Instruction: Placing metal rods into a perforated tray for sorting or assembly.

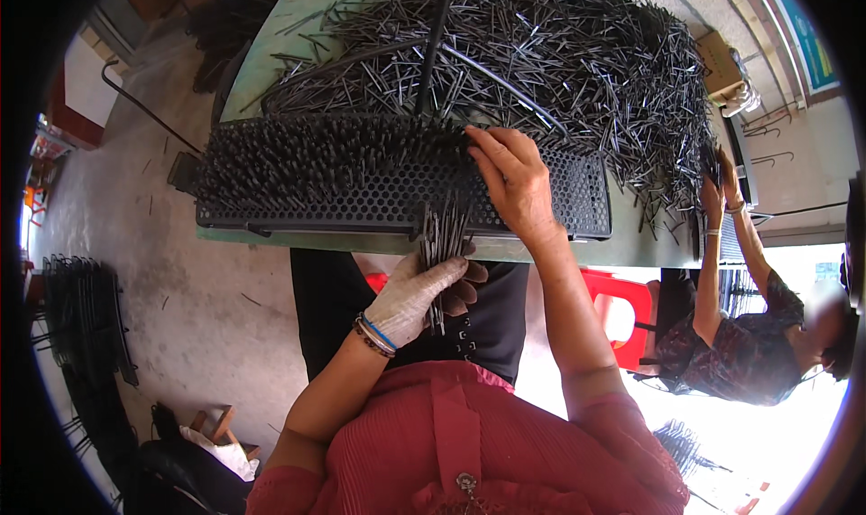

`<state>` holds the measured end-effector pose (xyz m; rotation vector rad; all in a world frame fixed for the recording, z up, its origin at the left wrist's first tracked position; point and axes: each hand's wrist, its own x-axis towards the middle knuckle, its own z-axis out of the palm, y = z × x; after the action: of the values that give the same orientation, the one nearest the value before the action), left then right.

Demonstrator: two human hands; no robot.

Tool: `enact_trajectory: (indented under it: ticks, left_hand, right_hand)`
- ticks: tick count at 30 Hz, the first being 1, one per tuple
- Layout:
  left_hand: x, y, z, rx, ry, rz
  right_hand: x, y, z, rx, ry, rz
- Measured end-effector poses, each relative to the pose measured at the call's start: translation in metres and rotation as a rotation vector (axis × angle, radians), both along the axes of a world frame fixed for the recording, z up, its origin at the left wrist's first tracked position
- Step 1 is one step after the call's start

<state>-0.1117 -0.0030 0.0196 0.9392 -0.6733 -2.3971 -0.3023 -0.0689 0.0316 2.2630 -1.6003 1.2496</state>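
Observation:
A bundle of thin dark rods stands upright in my left hand, which wears a pale glove with brown fingertips and is closed round it, just off the near edge of a black perforated rack. Over the rack is my bare right hand, thumb and fingers drawn together at the last row of upright rods. Whatever lies between those fingertips is too small to make out. Upright dark rods fill the rack's holes on the left and along the back; the holes at the right and front show bare.
A large heap of loose dark rods covers much of the green table behind the rack. A black post rises beyond it. At right, a co-worker reaches into the heap's edge near a red chair. Black racks stand at left.

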Motion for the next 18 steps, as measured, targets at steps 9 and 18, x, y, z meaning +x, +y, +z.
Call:
enact_trajectory:
  ticks: [9,18]
  left_hand:
    - [0.001,0.002,-0.002,-0.026,0.031,0.018]
    - [0.001,0.003,-0.004,-0.009,0.038,0.032]
  right_hand:
    - [0.002,-0.001,0.006,-0.046,0.09,0.066]
    - [0.006,0.002,0.011,0.064,0.106,-0.031]
